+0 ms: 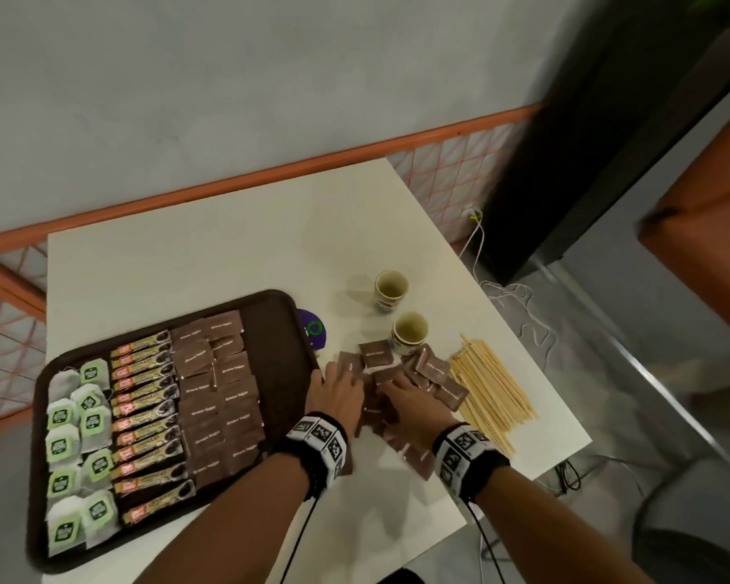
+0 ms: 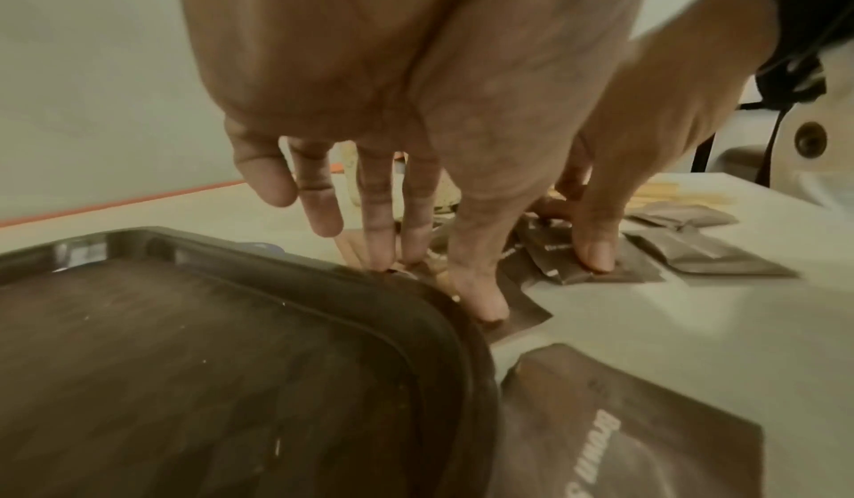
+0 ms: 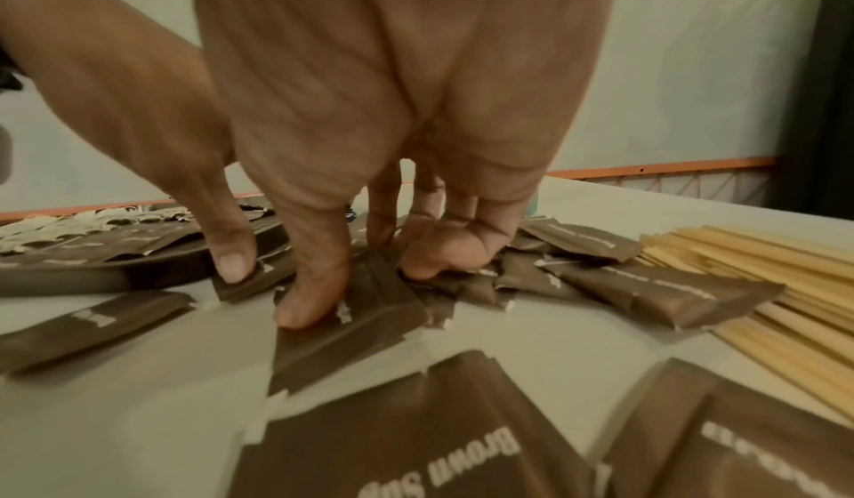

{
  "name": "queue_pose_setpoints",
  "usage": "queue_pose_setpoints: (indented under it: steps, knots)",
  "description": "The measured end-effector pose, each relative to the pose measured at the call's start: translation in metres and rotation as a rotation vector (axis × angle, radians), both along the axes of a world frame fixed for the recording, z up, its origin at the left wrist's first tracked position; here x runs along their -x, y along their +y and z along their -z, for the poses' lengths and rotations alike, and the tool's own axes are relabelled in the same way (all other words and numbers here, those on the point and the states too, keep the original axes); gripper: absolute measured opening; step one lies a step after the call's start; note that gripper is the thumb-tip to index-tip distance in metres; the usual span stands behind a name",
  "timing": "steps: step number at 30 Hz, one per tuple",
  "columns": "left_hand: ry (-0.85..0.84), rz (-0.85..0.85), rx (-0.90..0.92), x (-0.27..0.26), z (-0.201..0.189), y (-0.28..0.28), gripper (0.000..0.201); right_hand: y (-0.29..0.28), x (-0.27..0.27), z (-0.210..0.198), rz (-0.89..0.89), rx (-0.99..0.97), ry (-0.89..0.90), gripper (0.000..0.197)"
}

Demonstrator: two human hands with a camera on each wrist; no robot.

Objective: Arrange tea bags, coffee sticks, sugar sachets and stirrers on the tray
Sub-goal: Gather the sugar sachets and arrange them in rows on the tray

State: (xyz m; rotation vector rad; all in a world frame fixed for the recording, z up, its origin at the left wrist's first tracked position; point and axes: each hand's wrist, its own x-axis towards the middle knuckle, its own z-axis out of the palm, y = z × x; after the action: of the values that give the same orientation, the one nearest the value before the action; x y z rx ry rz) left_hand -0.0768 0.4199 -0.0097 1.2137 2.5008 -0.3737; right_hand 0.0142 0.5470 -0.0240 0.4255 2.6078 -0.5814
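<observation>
Both hands were down among the loose sugar sachets (image 1: 428, 366) that lay scattered on the white table (image 1: 211, 263), just right of the tray (image 1: 279, 314). The left hand (image 1: 334, 394) sat beside the tray's right rim, its fingers spread and fairly straight, fingertips (image 2: 483, 305) pressing down on sachets by the rim; in the left wrist view the thumb pinned a sachet flat, with nothing lifted. The right hand (image 1: 414, 404) was close beside it, fingers pointing down into the pile. In the right wrist view its thumb (image 3: 307, 301) pressed on one sachet while the other fingers curled in toward the heap; whether they had actually closed round a sachet could not be told.

On the tray, tea bags (image 1: 79, 427) with green tags filled the left end, coffee sticks (image 1: 148, 419) lay in a column next to them, and brown sugar sachets (image 1: 220, 398) in rows came after that. The tray's right strip was bare brown.

Wooden stirrers (image 1: 492, 392) lay in a loose bundle on the table to the right of the sachet pile, touching its edge. Two small cups (image 1: 409, 330) stood upright beyond the pile, the nearer one just touching a sachet. A purple object (image 1: 310, 328) peeked out past the tray's far right corner.
</observation>
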Motion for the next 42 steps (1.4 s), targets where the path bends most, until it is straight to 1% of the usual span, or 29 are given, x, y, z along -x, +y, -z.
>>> queue_pose_setpoints:
  steps: [2,6,8,10,12,14,15,16,18,20,23,26,28,30,32,33,36,38,39,40,41,42]
  knots:
    - [0.009,-0.025,0.023,-0.001,0.003,0.005,0.033,0.004,0.002,0.000,0.044,0.045,-0.001,0.059]
    - [-0.020,-0.040,0.053,-0.004,0.005,0.007,0.033,0.008,0.003,-0.002,0.058,0.094,0.010,0.027]
    - [-0.035,-0.051,0.059,-0.005,0.005,0.006,0.033,0.011,0.001,-0.003,0.101,0.185,0.027,0.017]
    - [-0.054,-0.058,0.076,-0.005,0.003,0.006,0.032,0.021,-0.002,-0.006,0.201,0.285,0.065,0.015]
    - [-0.087,-0.077,0.051,-0.005,-0.001,0.007,0.033,0.037,-0.008,-0.015,0.282,0.320,0.117,0.016]
    - [-0.145,-0.085,-0.008,-0.005,-0.010,0.006,0.029,0.053,-0.021,-0.023,0.289,0.319,0.128,0.014]
    - [-0.179,-0.077,-0.034,-0.007,-0.015,0.003,0.025,0.058,-0.030,-0.029,0.241,0.309,0.070,0.012]
    - [-0.208,-0.059,-0.038,-0.010,-0.018,-0.002,0.023,0.060,-0.039,-0.032,0.158,0.279,-0.025,0.014]
    - [-0.231,0.021,0.025,-0.021,-0.020,-0.016,0.023,0.060,-0.055,-0.031,-0.038,0.183,-0.214,0.023]
    - [-0.201,0.103,0.108,-0.036,-0.014,-0.031,0.024,0.053,-0.064,-0.025,-0.146,0.082,-0.316,0.029]
    - [-0.147,0.163,0.131,-0.050,-0.001,-0.041,0.027,0.045,-0.064,-0.014,-0.185,-0.028,-0.295,0.029]
    - [-0.101,0.179,0.116,-0.056,0.004,-0.043,0.029,0.039,-0.064,-0.011,-0.192,-0.065,-0.228,0.031]
    - [-0.067,0.181,0.117,-0.057,0.007,-0.044,0.030,0.036,-0.067,-0.008,-0.203,-0.089,-0.191,0.042]
    - [-0.045,0.186,0.134,-0.058,0.008,-0.045,0.031,0.035,-0.069,-0.006,-0.222,-0.094,-0.163,0.058]
    - [-0.033,0.176,0.140,-0.060,0.008,-0.045,0.031,0.034,-0.069,-0.005,-0.241,-0.078,-0.155,0.068]
    - [-0.035,0.163,0.137,-0.061,0.009,-0.045,0.031,0.035,-0.068,-0.005,-0.250,-0.071,-0.160,0.067]
    - [-0.059,0.087,0.118,-0.062,0.010,-0.046,0.033,0.035,-0.063,-0.008,-0.283,-0.071,-0.190,0.057]
    - [-0.064,0.019,0.088,-0.062,0.009,-0.047,0.047,0.034,-0.060,-0.008,-0.284,-0.073,-0.188,0.054]
    - [-0.072,0.003,0.069,-0.062,0.009,-0.047,0.055,0.033,-0.059,-0.008,-0.286,-0.075,-0.187,0.053]
    - [-0.092,-0.006,0.060,-0.062,0.008,-0.047,0.060,0.032,-0.058,-0.009,-0.291,-0.071,-0.184,0.051]
    - [-0.125,-0.015,0.048,-0.062,0.007,-0.048,0.058,0.031,-0.057,-0.009,-0.294,-0.061,-0.188,0.049]
    - [-0.166,-0.031,0.030,-0.062,0.005,-0.050,0.050,0.030,-0.057,-0.010,-0.294,-0.047,-0.192,0.045]
